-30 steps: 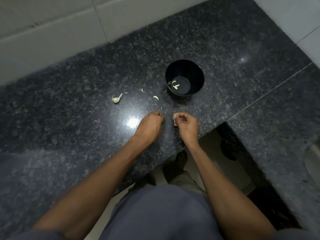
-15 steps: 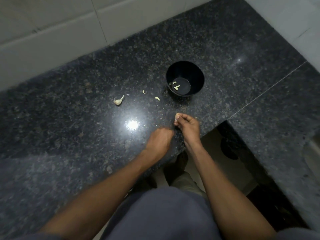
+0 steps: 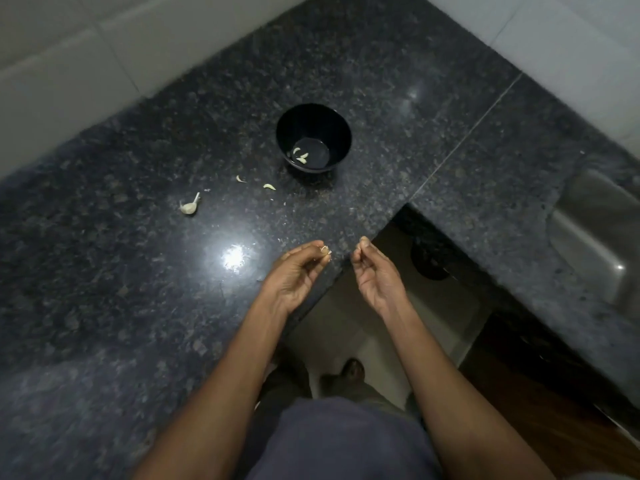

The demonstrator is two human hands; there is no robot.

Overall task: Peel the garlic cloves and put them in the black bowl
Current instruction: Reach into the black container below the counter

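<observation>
Dark speckled granite fills most of the view, a counter (image 3: pixel 104 271) set against pale wall tiles, with a bright lamp glare on it near the front edge. Farthest left on it lies an unpeeled garlic clove (image 3: pixel 188 206) with its stalk end sticking up. To its right are two small pale scraps (image 3: pixel 269 186), peel or bits of clove — too small to tell which. Beyond them stands the black bowl (image 3: pixel 343 133), upright, with a few pale pieces of peeled garlic (image 3: pixel 300 156) at its bottom.

Nearer the camera, over the counter's front edge, the left hand (image 3: pixel 294 271) is curled palm-up, its fingertips pinching a small pale bit (image 3: pixel 325 251) — clove or skin, I cannot say. Just to its right, apart from it, the right hand (image 3: pixel 375 275) is curled too, thumb and fingertip pressed together; whether anything is between them is not clear.

By my reading, the step in hand is stripping one clove. If the pale bit is bare, the next move is a short reach forward to drop it in the bowl; then the clove at far left needs fetching.
</observation>
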